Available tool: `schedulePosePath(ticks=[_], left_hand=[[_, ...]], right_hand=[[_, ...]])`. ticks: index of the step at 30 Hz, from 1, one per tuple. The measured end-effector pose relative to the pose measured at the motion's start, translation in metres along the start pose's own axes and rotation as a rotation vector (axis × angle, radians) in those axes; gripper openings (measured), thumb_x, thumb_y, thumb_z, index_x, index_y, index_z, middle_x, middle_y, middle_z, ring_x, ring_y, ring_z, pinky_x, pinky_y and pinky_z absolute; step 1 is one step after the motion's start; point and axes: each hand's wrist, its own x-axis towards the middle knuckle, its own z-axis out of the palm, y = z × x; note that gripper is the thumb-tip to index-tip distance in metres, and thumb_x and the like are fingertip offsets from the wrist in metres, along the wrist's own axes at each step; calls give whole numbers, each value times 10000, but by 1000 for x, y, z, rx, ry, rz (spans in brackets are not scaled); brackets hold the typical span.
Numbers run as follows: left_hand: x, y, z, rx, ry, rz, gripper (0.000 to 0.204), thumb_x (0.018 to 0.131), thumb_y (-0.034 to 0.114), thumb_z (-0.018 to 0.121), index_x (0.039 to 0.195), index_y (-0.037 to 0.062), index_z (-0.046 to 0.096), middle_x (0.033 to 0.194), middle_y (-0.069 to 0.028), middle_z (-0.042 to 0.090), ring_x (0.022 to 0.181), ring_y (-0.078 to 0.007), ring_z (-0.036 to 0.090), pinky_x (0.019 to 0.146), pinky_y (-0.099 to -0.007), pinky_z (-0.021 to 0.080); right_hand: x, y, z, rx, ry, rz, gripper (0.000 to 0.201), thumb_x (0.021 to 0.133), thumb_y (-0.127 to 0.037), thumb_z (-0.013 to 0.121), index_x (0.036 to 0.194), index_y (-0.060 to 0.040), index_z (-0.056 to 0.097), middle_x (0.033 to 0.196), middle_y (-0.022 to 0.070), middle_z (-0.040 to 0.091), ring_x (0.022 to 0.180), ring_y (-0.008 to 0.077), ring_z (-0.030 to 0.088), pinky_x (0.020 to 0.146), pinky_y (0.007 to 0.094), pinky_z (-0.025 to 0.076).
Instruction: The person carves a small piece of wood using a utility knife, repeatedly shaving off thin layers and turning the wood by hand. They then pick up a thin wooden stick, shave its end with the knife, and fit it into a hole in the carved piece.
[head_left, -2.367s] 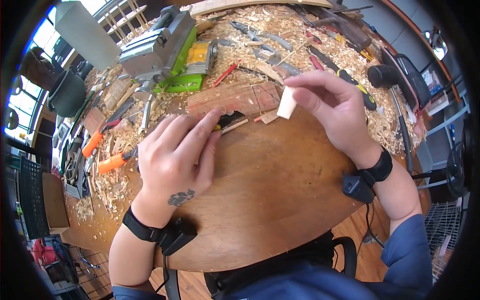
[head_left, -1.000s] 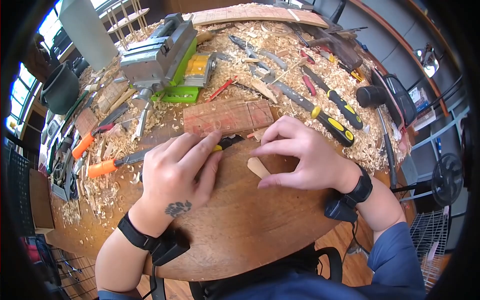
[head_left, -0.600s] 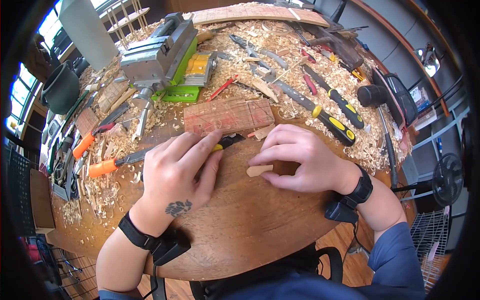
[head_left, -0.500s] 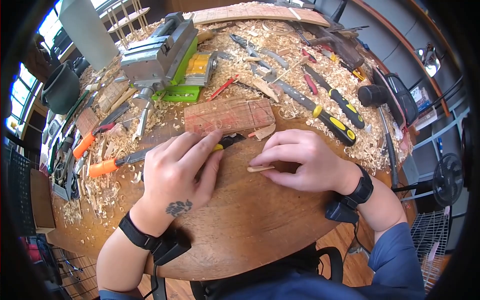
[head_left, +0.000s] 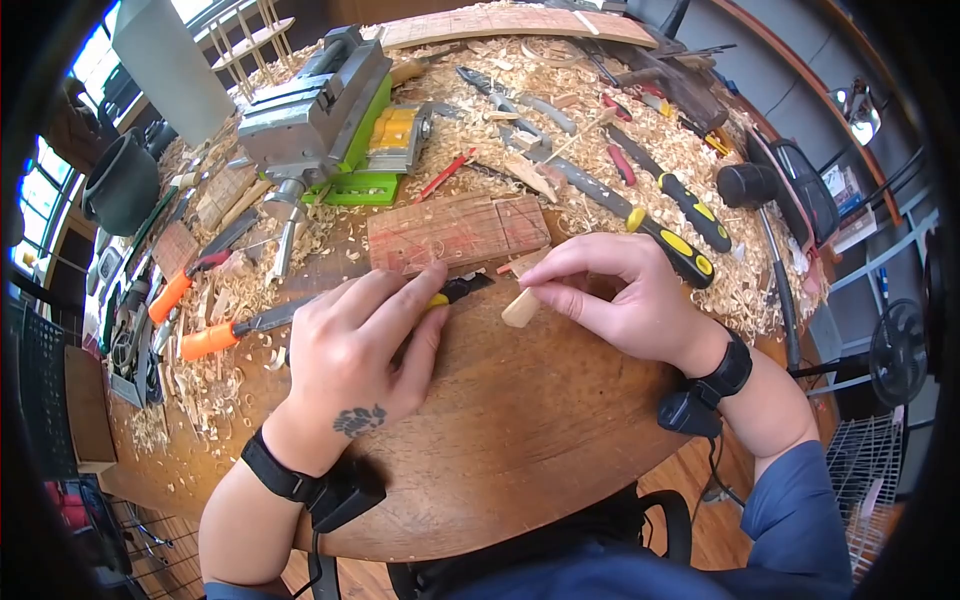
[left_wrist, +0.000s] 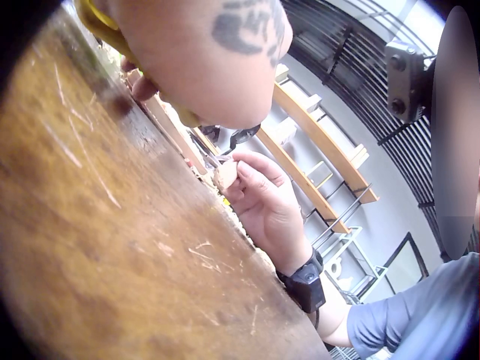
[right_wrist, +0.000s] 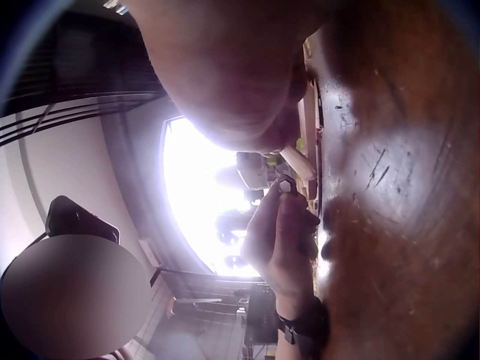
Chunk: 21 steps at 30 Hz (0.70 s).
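Observation:
In the head view the right hand point(head_left: 628, 295) pinches a small pale wooden piece point(head_left: 520, 308) between thumb and fingertips, over the table. The left hand point(head_left: 355, 340) rests on the table, its fingers curled round a yellow and black knife point(head_left: 462, 288) whose dark blade end points right. Most of the knife's handle is hidden under the palm. The left wrist view shows the right hand point(left_wrist: 270, 210) holding the pale piece point(left_wrist: 226, 175) upright beyond the left hand. In the right wrist view the piece point(right_wrist: 298, 163) sticks out from beneath the right hand.
Behind the hands lies a red-marked board point(head_left: 455, 232). A vise point(head_left: 315, 115) with a green base stands back left. Orange-handled chisels point(head_left: 208, 341) lie left, yellow-black-handled tools point(head_left: 680, 255) and a black mallet point(head_left: 745, 186) right, among wood shavings.
The right hand has turned and lifted the pale piece, which now tilts down to the left from its fingertips. The left hand has stayed in place with the knife.

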Motion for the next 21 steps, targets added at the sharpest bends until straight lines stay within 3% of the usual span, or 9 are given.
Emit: schedulePosePath(ticks=[4,16,21], left_hand=[[1,1,-1,-48,-38,49,365,831,42,833,1196,27,810,908,-133,739,724,-293,715,657,-375,571],[1,5,-1,-78,-116,157,381,806,62,840,1184,25,813,892,-102,719,707,-267,695,624,-373,557],[4,7,0,-31,-91,173,384,801,50,837,1183,20,813,890,-97,710,715,-260,690,622,-369,555]], right_hand=[[2,6,1,-51,12,-169,174,961,-26,802,1123,-66,849,1002,71,802,818,151,734,726,285,582],[3,4,3,-159,-3,-235,209,963,4,774,1143,-82,835,1029,73,745,845,220,745,751,334,607],[1,3,8,-116,-5,-229,213,973,11,758,1152,-79,832,1042,76,739,859,213,749,763,335,610]])
